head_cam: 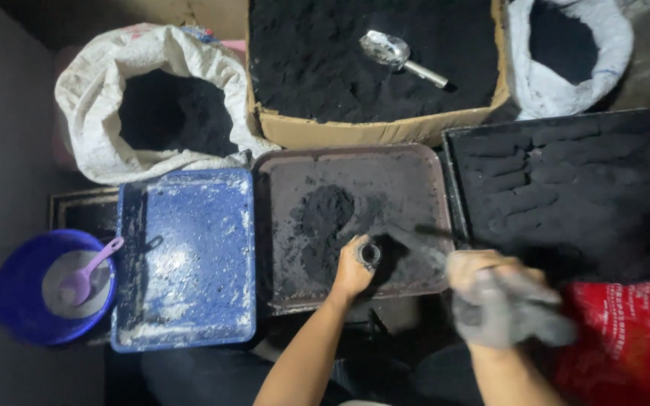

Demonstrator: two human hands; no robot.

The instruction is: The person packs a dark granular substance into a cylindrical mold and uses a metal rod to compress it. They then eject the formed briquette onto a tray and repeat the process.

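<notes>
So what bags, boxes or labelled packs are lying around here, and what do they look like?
White woven sack, upper left: open, holding black powder.
Brown cardboard box, top centre: black powder, metal scoop.
Pale sack, top right: open, dark inside.
Red printed bag, lower right.
No screens or signs.

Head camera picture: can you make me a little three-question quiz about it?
1. True or false: the metal scoop lies on black powder in the cardboard box.
2. What lies in the round blue plastic bucket? A) purple plastic spoon B) brush C) knife
3. Which hand grips the small dark open-topped tube over the brown rectangular tray?

Key: 1 true. 2 A. 3 the left hand; the blurred right hand grips a grey cloth.
</notes>
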